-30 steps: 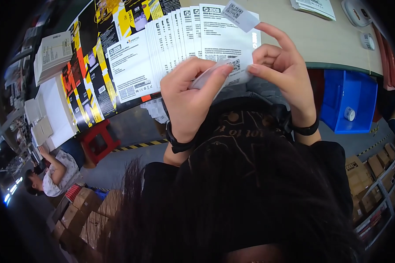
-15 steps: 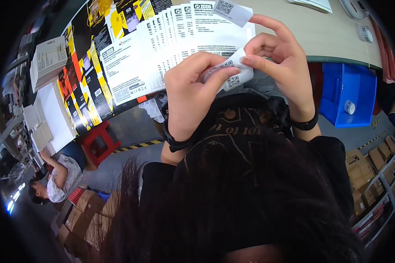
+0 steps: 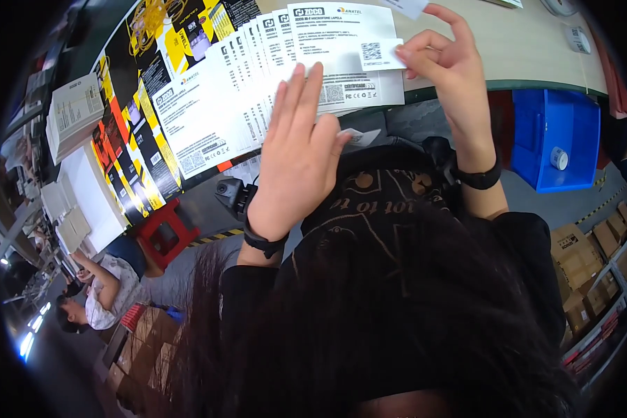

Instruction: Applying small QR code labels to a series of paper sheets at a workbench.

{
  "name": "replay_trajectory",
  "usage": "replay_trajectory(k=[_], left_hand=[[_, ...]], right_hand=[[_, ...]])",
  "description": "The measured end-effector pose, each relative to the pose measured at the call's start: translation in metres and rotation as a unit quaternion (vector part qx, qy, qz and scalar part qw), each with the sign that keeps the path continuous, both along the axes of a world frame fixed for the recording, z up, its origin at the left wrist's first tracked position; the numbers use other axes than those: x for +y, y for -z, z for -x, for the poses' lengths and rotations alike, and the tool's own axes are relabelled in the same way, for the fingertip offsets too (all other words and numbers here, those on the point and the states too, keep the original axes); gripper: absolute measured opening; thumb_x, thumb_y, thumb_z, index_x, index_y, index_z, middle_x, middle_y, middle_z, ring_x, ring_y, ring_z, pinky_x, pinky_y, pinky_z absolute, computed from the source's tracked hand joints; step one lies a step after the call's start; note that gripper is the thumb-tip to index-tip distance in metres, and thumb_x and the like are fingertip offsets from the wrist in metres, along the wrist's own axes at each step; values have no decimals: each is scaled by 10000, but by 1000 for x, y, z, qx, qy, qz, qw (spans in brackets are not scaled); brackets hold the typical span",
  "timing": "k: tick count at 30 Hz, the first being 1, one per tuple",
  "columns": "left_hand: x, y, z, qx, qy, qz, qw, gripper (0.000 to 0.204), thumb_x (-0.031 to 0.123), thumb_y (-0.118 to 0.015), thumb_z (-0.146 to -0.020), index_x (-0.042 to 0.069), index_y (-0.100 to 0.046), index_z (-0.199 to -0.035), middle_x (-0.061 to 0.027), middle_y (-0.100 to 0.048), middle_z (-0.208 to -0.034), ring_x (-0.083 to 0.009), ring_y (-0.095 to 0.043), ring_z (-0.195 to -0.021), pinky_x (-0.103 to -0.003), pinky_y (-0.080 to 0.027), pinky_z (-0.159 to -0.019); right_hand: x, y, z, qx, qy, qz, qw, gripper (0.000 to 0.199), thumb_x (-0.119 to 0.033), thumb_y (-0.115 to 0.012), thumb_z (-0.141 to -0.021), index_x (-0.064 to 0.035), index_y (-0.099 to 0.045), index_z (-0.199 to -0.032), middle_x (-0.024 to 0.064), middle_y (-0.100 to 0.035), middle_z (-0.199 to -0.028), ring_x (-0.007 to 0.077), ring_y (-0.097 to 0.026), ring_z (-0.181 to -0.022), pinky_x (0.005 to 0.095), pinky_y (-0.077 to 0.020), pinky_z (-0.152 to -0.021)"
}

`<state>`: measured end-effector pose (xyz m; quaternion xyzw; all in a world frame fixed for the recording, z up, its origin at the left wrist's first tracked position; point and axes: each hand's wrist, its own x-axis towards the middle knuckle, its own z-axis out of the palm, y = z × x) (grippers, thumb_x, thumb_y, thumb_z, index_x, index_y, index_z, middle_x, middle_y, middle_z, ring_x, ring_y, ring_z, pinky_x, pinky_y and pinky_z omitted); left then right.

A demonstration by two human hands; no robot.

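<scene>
One label (image 3: 381, 56) pinched, right fingers (image 3: 425, 61) | left fingers (image 3: 304, 97) straight, hold unclear | room along table edge (image 3: 522, 83) rightward

White sheets (image 3: 200, 125) and a label (image 3: 387, 58) bear text (image 3: 327, 39) and square codes (image 3: 372, 53).

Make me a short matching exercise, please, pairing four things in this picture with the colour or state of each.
1. Right hand
2. Left hand
3. Bin
4. Stool

A. Red
B. Pinching a white label
C. Blue
D. Fingers stretched over the fanned sheets

Pairs: 1-B, 2-D, 3-C, 4-A
</scene>
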<state>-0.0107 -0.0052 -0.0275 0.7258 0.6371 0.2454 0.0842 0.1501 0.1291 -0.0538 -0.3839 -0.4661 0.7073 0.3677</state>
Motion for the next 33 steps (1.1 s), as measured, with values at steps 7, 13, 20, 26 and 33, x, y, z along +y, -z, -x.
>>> replay_trajectory(k=[7,13,20,26,33], left_hand=[[-5,9,-18,-20,41,75,996,155,82,-583,-793,-6,-461,-755,-276,-336,-1366,-414,-292,-1295,-501,-231,-1056],[-7,15,-21,22,31,82,996,166,103,-587,-784,-3,-465,-747,-287,-349,-1349,-414,-289,-1294,-500,-219,-1062],[-6,20,-22,42,40,73,996,163,104,-581,-770,-3,-464,-731,-315,-370,-1316,-432,-310,-1272,-519,-238,-1047],[-6,20,-22,32,42,74,996,161,103,-581,-766,-3,-465,-729,-320,-369,-1313,-433,-312,-1269,-522,-238,-1045],[-8,22,-22,34,38,83,995,169,111,-590,-770,-1,-467,-738,-305,-350,-1335,-426,-289,-1285,-519,-217,-1055]], right_hand=[[15,46,26,338,-114,-202,912,581,69,-608,-787,-29,-309,-1276,28,-574,-729,63,-543,-643,164,-415,-586],[3,16,12,-60,-51,-35,996,573,73,-604,-791,-23,-314,-1276,28,-571,-720,59,-538,-634,155,-408,-575],[-2,17,11,-77,-46,-58,994,546,77,-605,-791,-20,-331,-1253,28,-563,-706,53,-532,-624,150,-403,-560],[-7,8,16,-113,-29,-61,991,530,63,-614,-791,-21,-339,-1236,26,-550,-692,55,-525,-615,158,-405,-546],[-14,-19,37,-363,-25,-143,920,565,-5,-676,-747,-14,-357,-1213,53,-509,-669,149,-531,-598,226,-432,-558]])
